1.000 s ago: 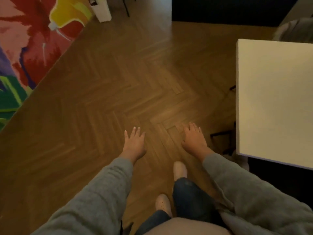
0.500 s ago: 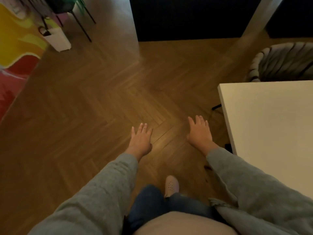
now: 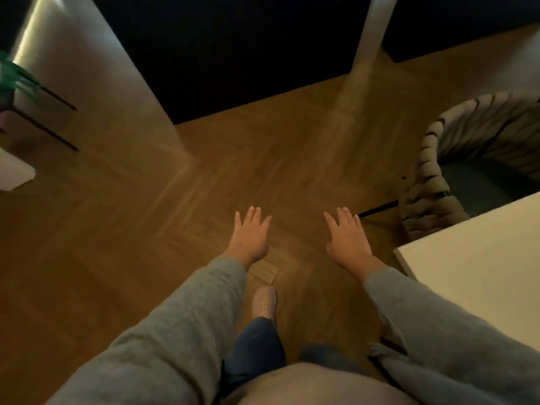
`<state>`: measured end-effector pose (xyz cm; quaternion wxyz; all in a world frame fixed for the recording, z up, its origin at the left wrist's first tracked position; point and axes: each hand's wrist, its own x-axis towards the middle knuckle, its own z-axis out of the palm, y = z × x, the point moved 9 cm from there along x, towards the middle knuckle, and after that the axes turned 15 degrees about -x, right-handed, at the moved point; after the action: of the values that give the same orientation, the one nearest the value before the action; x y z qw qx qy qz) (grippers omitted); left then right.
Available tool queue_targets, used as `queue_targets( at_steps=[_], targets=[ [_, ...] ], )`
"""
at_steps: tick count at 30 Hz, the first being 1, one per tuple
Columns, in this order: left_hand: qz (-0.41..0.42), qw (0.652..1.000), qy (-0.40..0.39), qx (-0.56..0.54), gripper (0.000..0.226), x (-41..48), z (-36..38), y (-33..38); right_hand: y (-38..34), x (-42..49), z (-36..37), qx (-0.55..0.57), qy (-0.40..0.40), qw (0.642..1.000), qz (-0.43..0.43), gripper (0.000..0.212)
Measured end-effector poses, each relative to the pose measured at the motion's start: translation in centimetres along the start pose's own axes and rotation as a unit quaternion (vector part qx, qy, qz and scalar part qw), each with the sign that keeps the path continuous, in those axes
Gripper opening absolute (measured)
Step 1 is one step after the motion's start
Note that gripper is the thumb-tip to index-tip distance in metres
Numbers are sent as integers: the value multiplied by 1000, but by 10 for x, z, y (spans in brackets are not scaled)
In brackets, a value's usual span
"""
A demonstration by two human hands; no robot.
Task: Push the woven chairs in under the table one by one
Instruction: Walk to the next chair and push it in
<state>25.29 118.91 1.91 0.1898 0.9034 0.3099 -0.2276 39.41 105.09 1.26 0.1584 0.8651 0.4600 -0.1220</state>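
A woven chair (image 3: 438,176) with thick grey braided back and dark seat stands at the right, its front part hidden behind the corner of the white table (image 3: 479,264). One thin black chair leg shows on the floor beside it. My left hand (image 3: 249,235) hovers over the wooden floor, fingers spread, holding nothing. My right hand (image 3: 347,238) is also spread and empty, a short way left of the chair back and apart from it. Both arms wear grey sleeves.
A pale wall corner (image 3: 96,83) juts in at upper left, a white post (image 3: 371,33) stands at the top. A plant on a thin black stand (image 3: 35,109) and a white box (image 3: 14,171) sit at the left edge. My shoe (image 3: 264,301) is below my hands.
The view has swung right and forward: the colourful rug left the frame, and the woven chair came closer and larger at the right. Both hands stay spread and empty.
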Motion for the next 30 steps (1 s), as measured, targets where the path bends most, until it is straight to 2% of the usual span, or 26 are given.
queue_targets(
  at_steps=[7,12,16,21,23,28,30],
  targets=[
    [96,992,-48,69,71,131,-78,32,53,82,-36,79,-8,991,111,73],
    [169,977,-81,105,72,228,-108,96,148,130,-40,125,2,951,282,77],
    [210,968,-81,114,74,303,-137,161,232,170,-32,141,7,918,370,85],
    [255,949,-109,151,70,376,-167,237,333,201,-32,171,-32,887,428,86],
    [281,939,-118,162,71,400,-179,274,366,206,-30,196,-45,871,448,93],
    [366,902,-130,188,75,455,-191,369,410,224,-14,317,-36,827,463,110],
    [407,876,-139,217,76,475,-193,407,419,237,-7,349,-44,812,465,114]
  ],
)
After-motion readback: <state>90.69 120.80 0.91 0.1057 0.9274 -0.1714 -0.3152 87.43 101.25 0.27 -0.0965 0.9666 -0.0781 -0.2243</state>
